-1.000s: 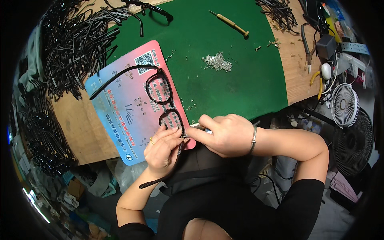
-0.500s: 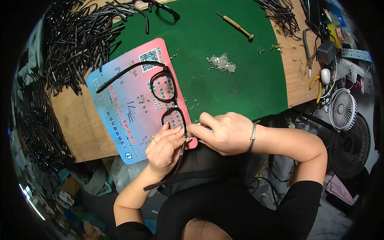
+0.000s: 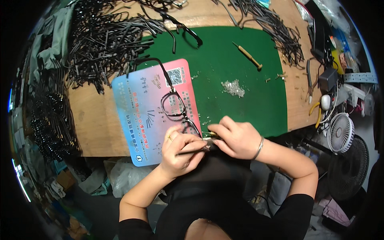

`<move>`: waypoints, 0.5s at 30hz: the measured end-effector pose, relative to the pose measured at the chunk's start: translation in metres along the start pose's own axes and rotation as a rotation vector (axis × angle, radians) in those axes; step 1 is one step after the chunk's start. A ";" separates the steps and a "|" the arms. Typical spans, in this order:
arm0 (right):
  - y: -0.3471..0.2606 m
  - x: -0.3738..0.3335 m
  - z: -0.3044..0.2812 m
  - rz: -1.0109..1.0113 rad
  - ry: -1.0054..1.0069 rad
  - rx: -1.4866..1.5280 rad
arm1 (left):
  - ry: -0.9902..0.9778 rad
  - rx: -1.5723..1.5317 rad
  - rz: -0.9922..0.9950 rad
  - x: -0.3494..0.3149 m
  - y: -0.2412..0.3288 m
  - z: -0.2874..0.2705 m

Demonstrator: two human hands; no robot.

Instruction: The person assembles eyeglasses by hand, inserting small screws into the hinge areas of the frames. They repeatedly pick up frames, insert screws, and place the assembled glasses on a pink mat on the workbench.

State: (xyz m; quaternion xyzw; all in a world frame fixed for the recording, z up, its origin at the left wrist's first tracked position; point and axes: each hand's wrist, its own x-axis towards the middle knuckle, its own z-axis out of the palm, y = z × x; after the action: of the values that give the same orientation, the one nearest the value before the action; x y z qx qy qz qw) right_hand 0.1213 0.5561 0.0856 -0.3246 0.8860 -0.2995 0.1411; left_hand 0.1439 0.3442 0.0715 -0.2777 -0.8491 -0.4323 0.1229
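Note:
A pair of black-rimmed eyeglasses (image 3: 167, 77) slants across a pink-and-blue printed card, its far temple reaching away to the left. My left hand (image 3: 180, 156), wearing a ring, is closed around the near end of the frame and hides much of that corner. The near temple (image 3: 190, 151) sticks out across its fingers. At the same corner, my right hand (image 3: 238, 140) pinches a slim brass-coloured tool (image 3: 211, 134), with a screwdriver's look, mostly covered by the fingers. Where its tip sits, I cannot tell.
The card (image 3: 124, 108) bears small screws and pins in loose groups. On the green mat (image 3: 256, 108) lie a pile of tiny clear-silver bits (image 3: 234, 89) and a brass screwdriver (image 3: 250, 57). Black temples (image 3: 100, 52) heap at the far left. Pliers (image 3: 316, 110) and fans stand at right.
The whole view has shifted, so the table sits lower and further right. The near temple, which hung toward my lap, now crosses my left fingers. The brass-coloured tool shows more in my right hand.

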 end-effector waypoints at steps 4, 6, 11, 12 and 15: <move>0.013 -0.012 -0.004 0.036 0.025 0.090 | -0.037 0.305 -0.239 -0.005 0.009 -0.065; 0.016 -0.009 -0.005 0.039 0.042 0.103 | -0.089 0.511 -0.472 -0.013 -0.013 -0.090; 0.013 -0.005 -0.003 0.015 0.026 0.103 | -0.281 0.717 -0.604 -0.016 -0.044 -0.103; 0.015 -0.008 -0.003 0.017 0.032 0.116 | -0.284 0.730 -0.563 -0.009 -0.046 -0.105; 0.019 -0.005 -0.003 0.002 0.055 0.111 | -0.136 0.723 -0.319 0.047 -0.056 -0.096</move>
State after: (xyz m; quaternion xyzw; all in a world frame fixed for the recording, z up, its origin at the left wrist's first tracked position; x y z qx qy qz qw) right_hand 0.1148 0.5721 0.0762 -0.3069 0.8719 -0.3570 0.1348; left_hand 0.0707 0.2577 0.1130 -0.1092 -0.9851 -0.0999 0.0874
